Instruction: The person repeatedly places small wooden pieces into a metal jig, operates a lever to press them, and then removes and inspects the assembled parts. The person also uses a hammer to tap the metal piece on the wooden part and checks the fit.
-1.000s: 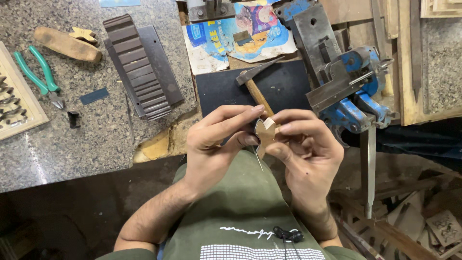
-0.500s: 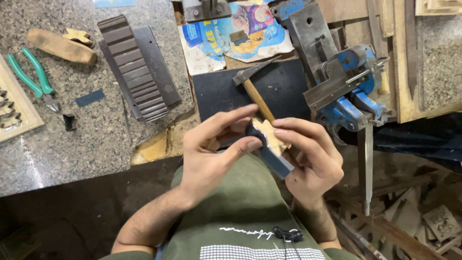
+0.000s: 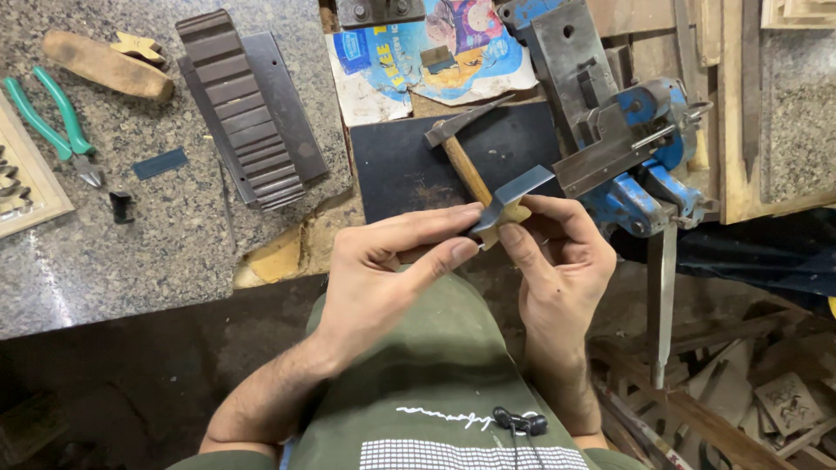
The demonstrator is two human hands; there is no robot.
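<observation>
My left hand (image 3: 387, 270) pinches a flat grey-blue strip (image 3: 512, 194), likely a file or sanding strip, which slants up to the right. My right hand (image 3: 553, 261) grips a small pale wooden piece (image 3: 505, 218) between thumb and fingers. The strip lies against the wooden piece, which is mostly hidden by my fingers. Both hands are held above my lap, just in front of the workbench edge. A wooden-handled hammer (image 3: 461, 157) lies on a black mat (image 3: 401, 165) right behind my hands.
A blue bench vise (image 3: 636, 144) stands to the right, its metal handle (image 3: 664, 296) hanging down. A dark ribbed block (image 3: 239, 109), green-handled pliers (image 3: 57, 122), a wooden block (image 3: 104, 65) and a carved panel (image 3: 22, 187) lie on the granite top (image 3: 131, 252). Wood offcuts (image 3: 766, 392) pile at lower right.
The grey-blue strip has swung from pointing down-right over my lap to pointing up-right. My hands have stayed together at the same place, working the strip against the wooden piece.
</observation>
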